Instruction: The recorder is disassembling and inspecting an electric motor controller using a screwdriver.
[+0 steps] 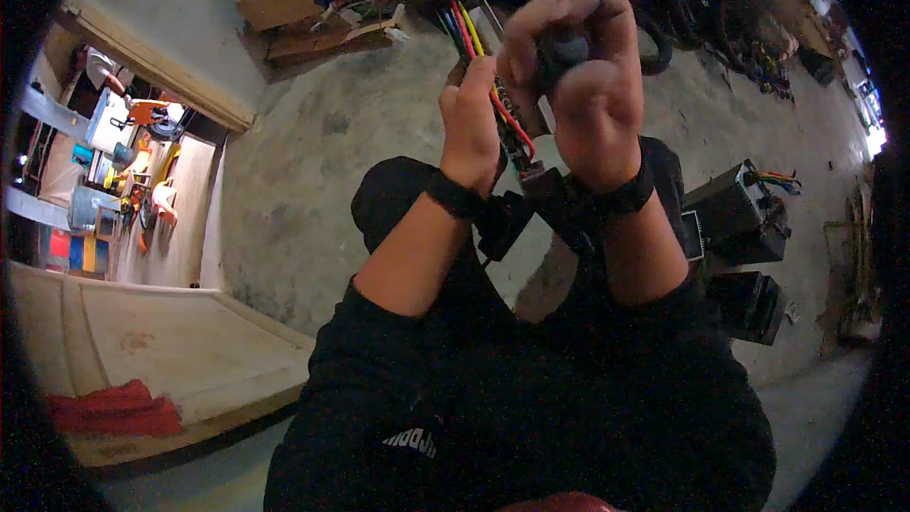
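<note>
Two hands: our left hand (471,128) pinches the wires (471,33), right hand (580,85) clamped on a dark part (566,49) at 12 o'clock; mid-fitting, we'd guess, steady push next.

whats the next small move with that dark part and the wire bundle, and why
Probably steady the wire bundle with the left hand while the right hand works the dark part a little further. Both hands are raised close together, the right fist is closed around the part, and the red wire runs down between them to a black connector.
</note>
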